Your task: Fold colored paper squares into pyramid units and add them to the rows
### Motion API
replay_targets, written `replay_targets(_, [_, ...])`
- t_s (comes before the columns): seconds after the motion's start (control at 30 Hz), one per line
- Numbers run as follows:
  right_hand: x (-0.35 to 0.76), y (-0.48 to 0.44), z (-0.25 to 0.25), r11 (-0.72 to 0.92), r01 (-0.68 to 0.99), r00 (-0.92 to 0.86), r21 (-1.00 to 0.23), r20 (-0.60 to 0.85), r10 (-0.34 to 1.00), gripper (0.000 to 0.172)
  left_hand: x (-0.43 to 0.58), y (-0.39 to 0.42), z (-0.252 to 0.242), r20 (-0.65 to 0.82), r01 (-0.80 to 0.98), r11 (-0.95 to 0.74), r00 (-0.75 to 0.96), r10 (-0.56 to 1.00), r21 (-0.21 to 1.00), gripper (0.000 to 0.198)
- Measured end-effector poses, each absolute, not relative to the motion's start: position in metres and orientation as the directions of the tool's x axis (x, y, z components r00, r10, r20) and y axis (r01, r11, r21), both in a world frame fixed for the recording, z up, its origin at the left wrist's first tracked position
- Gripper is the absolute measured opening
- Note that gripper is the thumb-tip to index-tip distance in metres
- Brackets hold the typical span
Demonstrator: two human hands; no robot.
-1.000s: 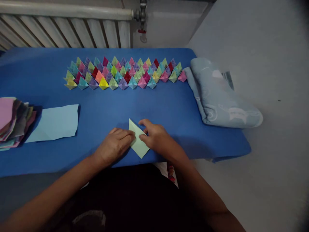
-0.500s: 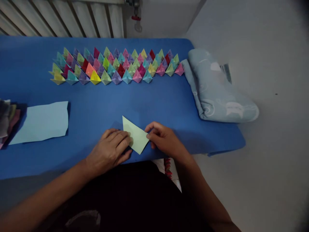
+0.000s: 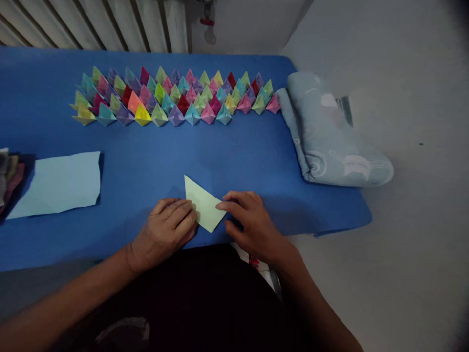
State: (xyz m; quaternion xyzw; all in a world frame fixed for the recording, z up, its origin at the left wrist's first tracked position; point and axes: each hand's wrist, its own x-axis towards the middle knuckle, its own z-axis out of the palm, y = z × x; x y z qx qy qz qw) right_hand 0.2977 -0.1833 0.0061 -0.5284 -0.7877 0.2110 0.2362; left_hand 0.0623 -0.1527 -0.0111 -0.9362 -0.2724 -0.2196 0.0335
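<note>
A pale green folded paper [image 3: 205, 203] lies on the blue-covered table [image 3: 146, 161] near its front edge, one point directed away from me. My left hand [image 3: 166, 222] rests over its left edge, fingers close together, and appears to hold it there. On the right side, my right hand [image 3: 247, 220] touches the paper's right corner with a fingertip; its thumb and fingers are apart. Beyond the hands stand rows of small folded paper pieces [image 3: 159, 116] in many colours.
A light blue paper sheet [image 3: 68, 186] lies at the left, beside a stack of coloured papers [image 3: 12, 183]. A folded grey-blue blanket [image 3: 330, 142] sits at the table's right end, near the wall. Behind the table is a radiator [image 3: 120, 24].
My right hand's pinch at the paper's right corner has opened, and its fingers now spread over that corner. The view has shifted slightly; my left hand stays at the paper's left edge.
</note>
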Motion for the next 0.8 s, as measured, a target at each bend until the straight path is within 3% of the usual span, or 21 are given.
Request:
replay_targets(0.13, [0.297, -0.182, -0.007, 0.392, 0.779, -0.367, -0.490, 0.151, 0.918, 0.027, 0.063, -0.154, -0.011, 0.425, 0.532, -0.846, 0.758, 0.495, 0.036, 0.012])
replay_targets(0.4, [0.300, -0.179, -0.014, 0.325, 0.753, -0.272, -0.572, 0.179, 0.946, 0.017, 0.067, -0.153, -0.008, 0.433, 0.565, -0.821, 0.723, 0.539, 0.079, 0.011])
replay_targets(0.8, [0.295, -0.176, -0.009, 0.214, 0.744, -0.163, -0.633, 0.138, 0.977, 0.009, 0.069, -0.152, -0.010, 0.354, 0.637, -0.699, 0.604, 0.714, 0.324, 0.009])
